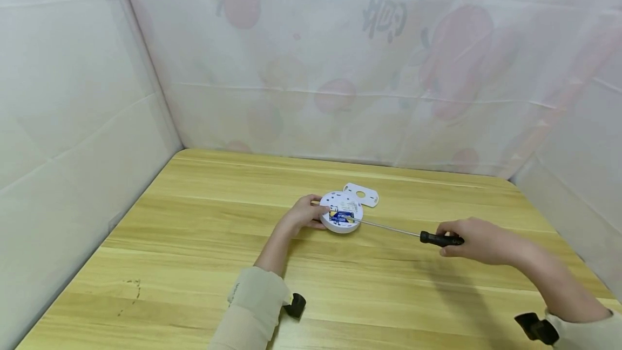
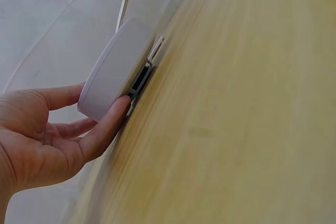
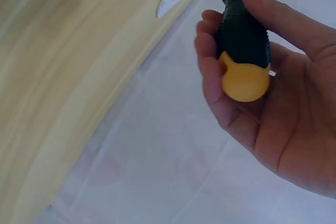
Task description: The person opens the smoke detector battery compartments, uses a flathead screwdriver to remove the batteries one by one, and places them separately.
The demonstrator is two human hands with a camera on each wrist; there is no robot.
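At mid-table, my left hand [image 1: 303, 213] curls fingers and thumb round the white round device [image 1: 342, 211], steadying it. My right hand [image 1: 478, 240] is wrapped tight on the screwdriver [image 1: 439, 239], tip at the open battery bay. I'd pry gently, keeping the shaft low so it doesn't slip.

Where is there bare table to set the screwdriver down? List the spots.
Bare wood lies along the left wall beyond the left hand, and across the near edge of the table between both forearms. It is crowded around the round white device, the white plate behind it and the screwdriver in the right hand.
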